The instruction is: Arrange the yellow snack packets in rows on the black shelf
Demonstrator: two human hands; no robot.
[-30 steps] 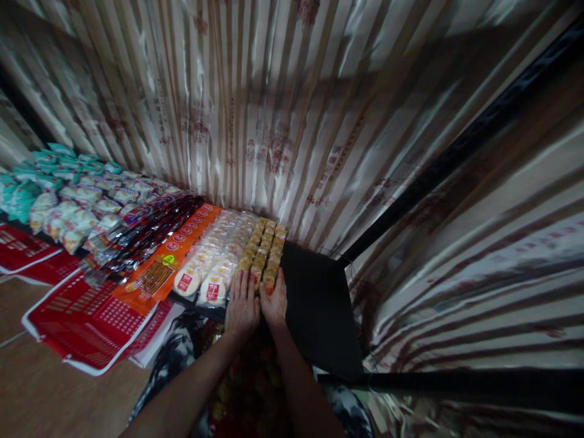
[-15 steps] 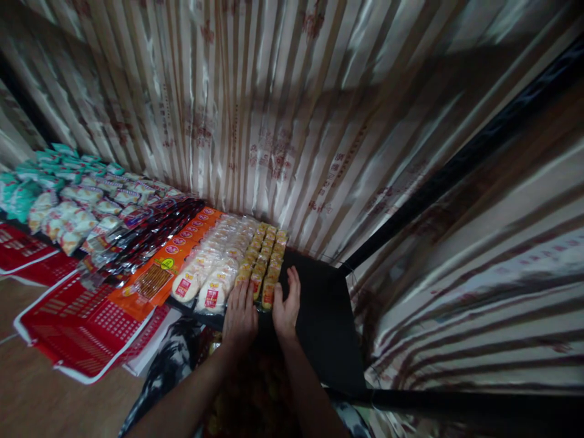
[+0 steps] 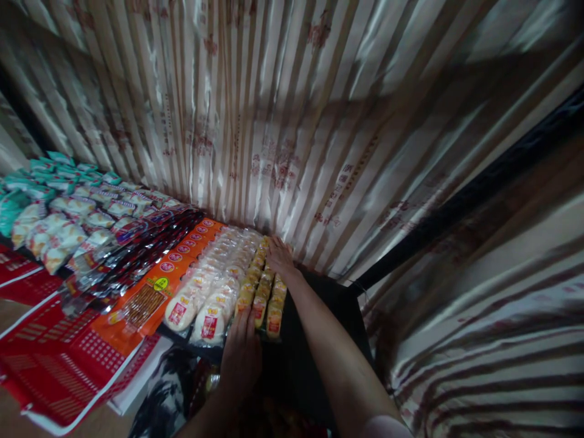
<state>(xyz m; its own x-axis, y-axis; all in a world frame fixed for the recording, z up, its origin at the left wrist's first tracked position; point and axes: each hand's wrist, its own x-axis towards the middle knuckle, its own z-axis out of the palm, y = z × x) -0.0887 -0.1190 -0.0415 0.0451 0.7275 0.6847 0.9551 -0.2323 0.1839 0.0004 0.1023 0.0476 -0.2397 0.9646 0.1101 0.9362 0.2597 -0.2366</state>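
Observation:
Three rows of small yellow-wrapped snack packs (image 3: 260,297) stand on a black shelf (image 3: 314,365). My left hand (image 3: 244,344) rests its outstretched fingers against the front end of the leftmost yellow row. Across the rows, my right hand (image 3: 279,255) lies flat at their far end, close to the curtain, fingers extended. Neither hand has closed around a pack. Just left of the yellow rows are two rows of white round crackers in clear wrap (image 3: 210,322), and beside these lies a stack of orange snack bags (image 3: 143,301).
Dark shiny packets (image 3: 168,234), white snack bags (image 3: 68,234) and teal bags (image 3: 45,182) line the shelf leftward. A red basket (image 3: 77,359) sits below its front edge. A striped curtain (image 3: 274,121) hangs behind, and a black post (image 3: 410,237) rises at the right.
My right hand has moved from the front right of the yellow rows to their far end. My left hand stays at the front. The view has shifted slightly.

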